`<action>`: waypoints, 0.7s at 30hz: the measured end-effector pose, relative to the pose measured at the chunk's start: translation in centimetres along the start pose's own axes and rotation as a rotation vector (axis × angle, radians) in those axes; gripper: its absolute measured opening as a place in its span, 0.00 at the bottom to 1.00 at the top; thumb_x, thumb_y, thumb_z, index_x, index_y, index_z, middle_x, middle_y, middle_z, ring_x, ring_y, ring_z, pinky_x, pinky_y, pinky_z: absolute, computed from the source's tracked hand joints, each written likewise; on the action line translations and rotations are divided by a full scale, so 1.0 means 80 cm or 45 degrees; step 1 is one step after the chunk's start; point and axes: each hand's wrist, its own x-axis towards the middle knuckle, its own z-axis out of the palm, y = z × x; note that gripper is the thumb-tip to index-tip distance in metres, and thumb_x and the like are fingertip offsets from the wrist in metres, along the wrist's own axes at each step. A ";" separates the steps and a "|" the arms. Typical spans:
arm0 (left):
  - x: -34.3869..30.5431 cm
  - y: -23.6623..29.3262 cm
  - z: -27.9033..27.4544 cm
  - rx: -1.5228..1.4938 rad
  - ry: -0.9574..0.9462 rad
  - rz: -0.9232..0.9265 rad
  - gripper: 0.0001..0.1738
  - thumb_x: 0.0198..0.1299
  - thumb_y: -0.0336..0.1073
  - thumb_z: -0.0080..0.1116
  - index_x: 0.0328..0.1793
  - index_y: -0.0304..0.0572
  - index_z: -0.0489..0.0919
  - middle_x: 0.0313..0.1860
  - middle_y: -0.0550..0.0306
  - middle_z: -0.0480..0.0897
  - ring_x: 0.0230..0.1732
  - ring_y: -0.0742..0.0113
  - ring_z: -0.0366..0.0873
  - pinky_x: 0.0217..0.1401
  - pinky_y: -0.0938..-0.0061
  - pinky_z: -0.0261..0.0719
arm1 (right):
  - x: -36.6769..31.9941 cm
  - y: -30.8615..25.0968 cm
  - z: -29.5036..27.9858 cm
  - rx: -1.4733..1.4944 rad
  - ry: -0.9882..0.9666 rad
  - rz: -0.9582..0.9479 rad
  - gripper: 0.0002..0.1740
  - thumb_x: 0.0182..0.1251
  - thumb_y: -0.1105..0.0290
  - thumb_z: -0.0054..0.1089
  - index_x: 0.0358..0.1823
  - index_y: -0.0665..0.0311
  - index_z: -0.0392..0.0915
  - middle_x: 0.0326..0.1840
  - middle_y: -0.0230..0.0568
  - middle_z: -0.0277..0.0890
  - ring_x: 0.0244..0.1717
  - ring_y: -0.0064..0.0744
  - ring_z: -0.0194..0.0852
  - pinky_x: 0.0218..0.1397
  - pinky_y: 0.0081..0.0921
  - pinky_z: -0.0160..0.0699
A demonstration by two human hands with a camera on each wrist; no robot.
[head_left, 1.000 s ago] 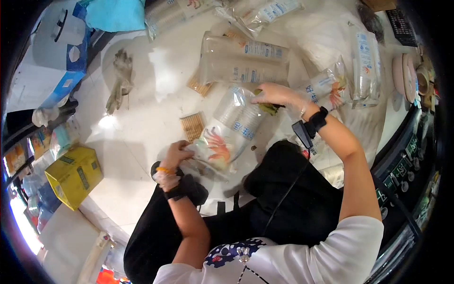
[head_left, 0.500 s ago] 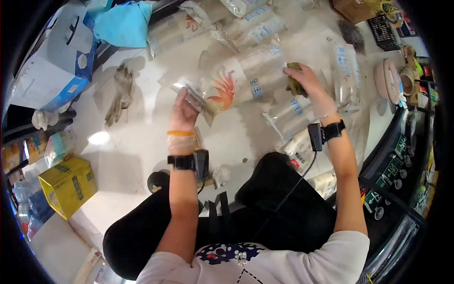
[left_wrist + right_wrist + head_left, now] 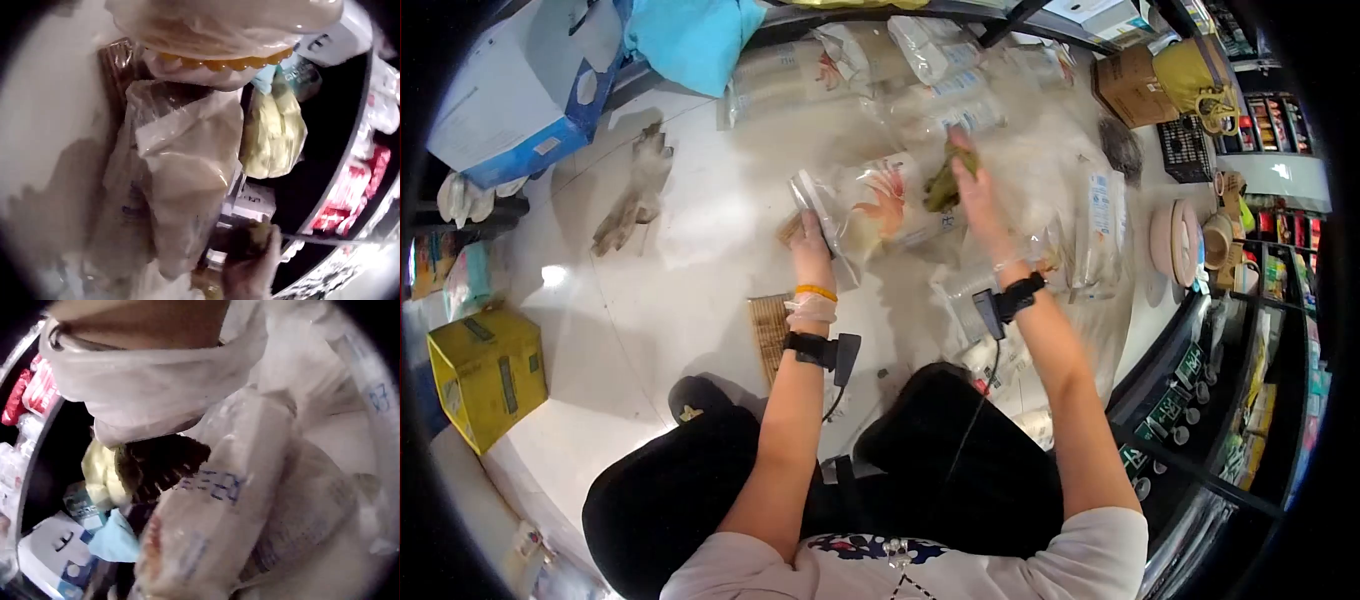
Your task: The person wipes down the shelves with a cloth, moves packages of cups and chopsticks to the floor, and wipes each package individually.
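Observation:
My left hand (image 3: 808, 247) grips the near left end of a clear plastic-wrapped sleeve of stacked cups (image 3: 880, 200) printed with a red flower. The sleeve lies tilted, pointing away to the right over the pale floor. In the left wrist view its crinkled wrapper (image 3: 184, 175) fills the middle. My right hand (image 3: 975, 195) holds a crumpled olive-green cloth (image 3: 945, 182) over the sleeve's far end. The right wrist view shows this cloth (image 3: 164, 464) beside blue print on the wrapper. Its fingertips are partly hidden there.
More wrapped sleeves (image 3: 1097, 235) lie to the right and at the back. Slatted bamboo pieces (image 3: 768, 335) rest near the left hand. Dirty gloves (image 3: 635, 190) lie on the floor at left. A yellow box (image 3: 488, 372), a white-blue box (image 3: 525, 90) and shelves (image 3: 1200, 400) surround the spot.
My left hand has raised the sleeve's end from near the knees and carried it away from the body. The right hand, with the cloth, has moved away and then left over the sleeve.

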 end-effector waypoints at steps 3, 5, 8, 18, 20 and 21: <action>-0.005 0.019 0.011 -0.228 -0.031 -0.098 0.26 0.67 0.51 0.42 0.59 0.36 0.70 0.49 0.55 0.76 0.48 0.66 0.73 0.50 0.73 0.72 | -0.011 -0.016 0.061 -0.174 -0.165 -0.080 0.22 0.64 0.58 0.50 0.54 0.66 0.71 0.57 0.55 0.69 0.59 0.54 0.63 0.61 0.39 0.60; -0.003 0.017 0.008 -0.306 -0.061 -0.052 0.27 0.67 0.51 0.41 0.61 0.37 0.67 0.52 0.55 0.74 0.50 0.65 0.72 0.53 0.72 0.72 | -0.028 -0.099 0.087 -0.117 -0.408 -0.209 0.22 0.62 0.57 0.52 0.53 0.60 0.73 0.60 0.52 0.67 0.64 0.50 0.59 0.66 0.43 0.53; -0.007 -0.013 -0.006 -0.426 -0.142 0.095 0.28 0.68 0.51 0.40 0.65 0.37 0.63 0.57 0.55 0.71 0.55 0.64 0.70 0.57 0.71 0.70 | -0.048 -0.157 0.114 -0.173 -0.556 -0.690 0.21 0.62 0.56 0.51 0.54 0.55 0.73 0.61 0.44 0.67 0.66 0.44 0.58 0.69 0.47 0.47; -0.072 0.071 0.019 -0.391 -0.167 0.083 0.28 0.68 0.52 0.40 0.61 0.34 0.67 0.53 0.52 0.74 0.52 0.63 0.73 0.55 0.70 0.72 | -0.004 -0.049 0.036 -0.093 -0.580 0.103 0.21 0.67 0.68 0.45 0.61 0.60 0.67 0.68 0.45 0.59 0.70 0.43 0.52 0.71 0.40 0.45; -0.084 0.088 0.011 -0.297 -0.306 0.179 0.28 0.68 0.52 0.40 0.61 0.34 0.67 0.54 0.52 0.74 0.51 0.62 0.73 0.54 0.70 0.72 | -0.010 -0.044 0.013 -0.027 -0.525 0.155 0.22 0.68 0.67 0.43 0.63 0.63 0.65 0.69 0.48 0.57 0.71 0.42 0.50 0.72 0.36 0.43; -0.083 0.087 0.007 -0.382 -0.313 0.141 0.29 0.68 0.53 0.39 0.62 0.35 0.66 0.53 0.53 0.74 0.50 0.63 0.73 0.53 0.69 0.73 | -0.018 -0.061 0.004 0.077 -0.475 0.156 0.23 0.68 0.66 0.43 0.63 0.64 0.64 0.69 0.49 0.57 0.72 0.42 0.49 0.72 0.35 0.43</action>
